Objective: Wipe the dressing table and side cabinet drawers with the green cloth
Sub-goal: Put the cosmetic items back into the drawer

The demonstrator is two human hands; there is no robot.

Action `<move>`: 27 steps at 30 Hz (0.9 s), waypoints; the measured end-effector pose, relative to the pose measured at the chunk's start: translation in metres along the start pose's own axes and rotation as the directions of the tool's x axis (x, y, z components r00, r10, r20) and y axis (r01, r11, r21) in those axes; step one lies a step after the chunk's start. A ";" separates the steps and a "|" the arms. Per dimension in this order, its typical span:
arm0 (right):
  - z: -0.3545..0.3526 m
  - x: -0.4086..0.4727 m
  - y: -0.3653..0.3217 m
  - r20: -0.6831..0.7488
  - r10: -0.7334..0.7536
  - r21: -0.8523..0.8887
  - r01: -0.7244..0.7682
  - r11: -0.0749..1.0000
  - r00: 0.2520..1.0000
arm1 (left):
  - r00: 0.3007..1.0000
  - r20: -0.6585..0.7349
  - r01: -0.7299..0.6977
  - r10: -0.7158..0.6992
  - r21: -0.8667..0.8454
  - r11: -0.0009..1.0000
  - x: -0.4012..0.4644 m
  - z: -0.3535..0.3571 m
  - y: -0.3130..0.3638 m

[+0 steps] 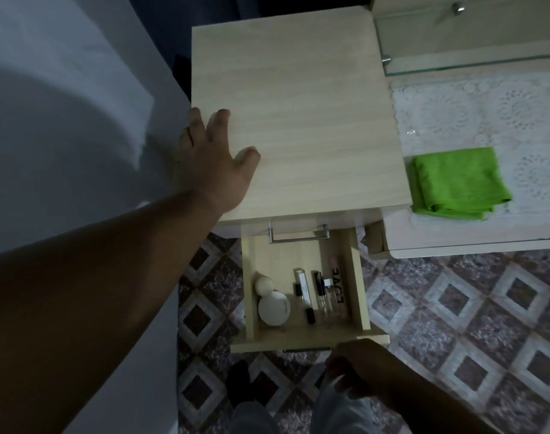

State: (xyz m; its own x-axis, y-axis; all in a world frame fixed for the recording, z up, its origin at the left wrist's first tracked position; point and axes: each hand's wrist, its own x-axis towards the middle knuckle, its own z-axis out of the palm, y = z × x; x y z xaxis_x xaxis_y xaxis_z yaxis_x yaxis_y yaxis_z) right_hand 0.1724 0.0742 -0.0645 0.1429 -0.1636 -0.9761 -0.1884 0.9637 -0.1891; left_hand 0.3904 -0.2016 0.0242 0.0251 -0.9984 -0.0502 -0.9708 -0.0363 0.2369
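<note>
The folded green cloth (460,184) lies on the dressing table's lace cover (486,114), at the right. The light wooden side cabinet (298,120) stands left of it. Its lower drawer (359,277) is pulled out and holds a round white jar, small perfume vials and a pink tube marked LOVE. My left hand (218,161) rests with spread fingers on the cabinet top's front left corner. My right hand (358,368) is just below the drawer's front, near its metal handle; its fingers are dim and I cannot tell whether they hold the handle.
A bed with a pale sheet (63,120) fills the left side. A glass shelf (471,57) sits at the back of the dressing table. The upper drawer's metal handle (298,234) shows above the open drawer. Patterned floor tiles (486,324) and my legs lie below.
</note>
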 end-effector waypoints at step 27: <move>-0.051 0.061 -0.088 -0.115 -0.507 -0.182 0.483 0.856 0.855 | 1.000 0.021 0.017 -0.017 0.000 1.000 0.001 -0.004 0.003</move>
State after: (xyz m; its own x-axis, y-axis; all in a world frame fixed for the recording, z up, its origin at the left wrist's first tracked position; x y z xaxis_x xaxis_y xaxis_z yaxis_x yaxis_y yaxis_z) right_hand 0.1480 -0.0319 -0.1131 0.1062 -0.6521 -0.7506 -0.2688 0.7080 -0.6531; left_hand 0.3880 -0.2029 0.0283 0.0367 -0.9965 -0.0747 -0.9702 -0.0535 0.2365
